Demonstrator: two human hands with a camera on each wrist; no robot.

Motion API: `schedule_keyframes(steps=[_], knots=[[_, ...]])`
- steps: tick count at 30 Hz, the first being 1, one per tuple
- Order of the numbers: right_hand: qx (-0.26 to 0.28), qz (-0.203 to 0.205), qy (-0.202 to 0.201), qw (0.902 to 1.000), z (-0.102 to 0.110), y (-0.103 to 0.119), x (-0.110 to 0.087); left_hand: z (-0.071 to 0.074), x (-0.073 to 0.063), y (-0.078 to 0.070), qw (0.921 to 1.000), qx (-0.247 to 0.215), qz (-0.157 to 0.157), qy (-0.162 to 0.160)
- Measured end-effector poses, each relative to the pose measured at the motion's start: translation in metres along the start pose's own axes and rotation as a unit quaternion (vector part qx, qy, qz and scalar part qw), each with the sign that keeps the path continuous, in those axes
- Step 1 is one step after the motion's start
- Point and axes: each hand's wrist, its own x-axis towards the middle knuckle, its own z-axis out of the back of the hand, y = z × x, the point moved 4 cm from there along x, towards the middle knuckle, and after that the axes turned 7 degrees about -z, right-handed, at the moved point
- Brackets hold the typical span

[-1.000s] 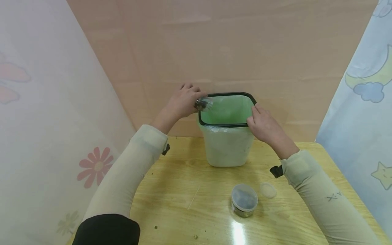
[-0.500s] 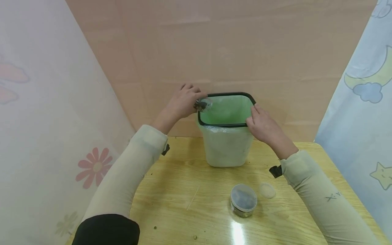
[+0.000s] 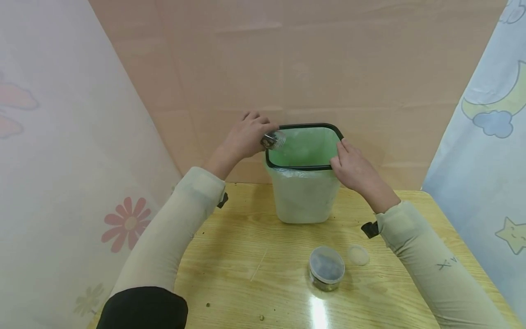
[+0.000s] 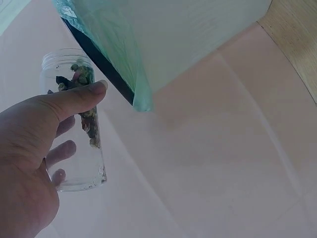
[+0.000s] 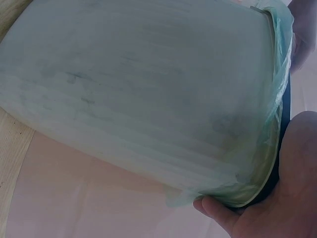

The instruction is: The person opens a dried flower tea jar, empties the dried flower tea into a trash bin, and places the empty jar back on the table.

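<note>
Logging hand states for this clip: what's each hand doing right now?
Left hand: holding a clear cylindrical jar with dark bits inside.
Right hand: gripping the black rim of a whitish, green-lined plastic bin.

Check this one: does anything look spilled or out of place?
Mildly: small dark specks lie scattered on the table in front of the bin, like spilled crumbs, and a translucent disc lies loose beside the lidded container. No damage stands out.

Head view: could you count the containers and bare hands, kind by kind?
Clear cylindrical jar: 1
Squat clear round lidded tub: 1
Whitish black-rimmed green-lined bin: 1
Bare hands (left hand, right hand): 2
Total: 5
</note>
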Motion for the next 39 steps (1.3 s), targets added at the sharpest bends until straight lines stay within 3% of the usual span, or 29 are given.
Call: schedule_keyframes(steps=[18, 39], knots=[[-0.003, -0.001, 0.004, 1.0000, 0.0010, -0.0023, -0.0009, 0.0025, 0.0017, -0.0033, 0.9999, -0.009, 0.001, -0.008], [-0.007, 0.001, 0.006, 1.0000, 0.0002, 0.0011, -0.0023, 0.0014, 0.0027, -0.0031, 0.9996, 0.027, -0.008, -0.006]])
